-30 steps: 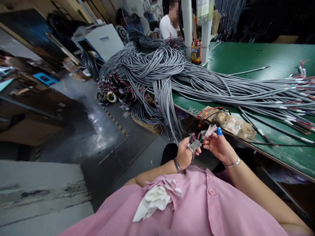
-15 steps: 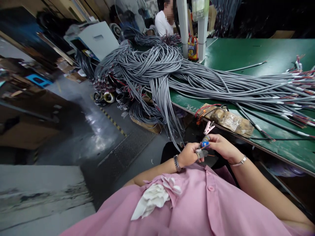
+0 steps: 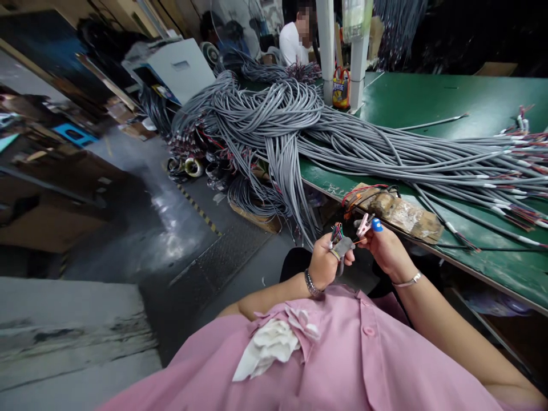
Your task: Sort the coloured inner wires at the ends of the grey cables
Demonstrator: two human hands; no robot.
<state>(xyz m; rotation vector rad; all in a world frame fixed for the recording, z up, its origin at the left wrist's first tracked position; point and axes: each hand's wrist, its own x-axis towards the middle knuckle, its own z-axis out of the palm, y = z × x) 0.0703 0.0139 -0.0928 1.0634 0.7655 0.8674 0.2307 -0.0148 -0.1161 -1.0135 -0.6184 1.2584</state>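
My left hand (image 3: 324, 264) is closed around the end of a grey cable (image 3: 341, 268), with a bunch of thin coloured wires (image 3: 337, 231) fanning up out of it. A grey cover wraps the left thumb. From there an orange wire (image 3: 357, 242) runs across to my right hand (image 3: 384, 248), whose fingertips pinch around its far end. One right finger has a blue wrap. Right beside these fingers is a pink clip (image 3: 363, 226), at the front of a wooden block (image 3: 400, 214); whether the fingers touch it I cannot tell.
A large heap of grey cables (image 3: 268, 108) lies along the green table (image 3: 428, 94) and hangs over its front edge. White posts (image 3: 358, 65) rise from the table beside a small colourful bag (image 3: 341, 90). Behind them sits a person in white (image 3: 293, 44). Coiled cables (image 3: 257, 197) lie below.
My hands have moved apart. The right hand has turned and risen beside the pink clip, and the orange wire now spans the gap. Coloured wires now show above my left hand.
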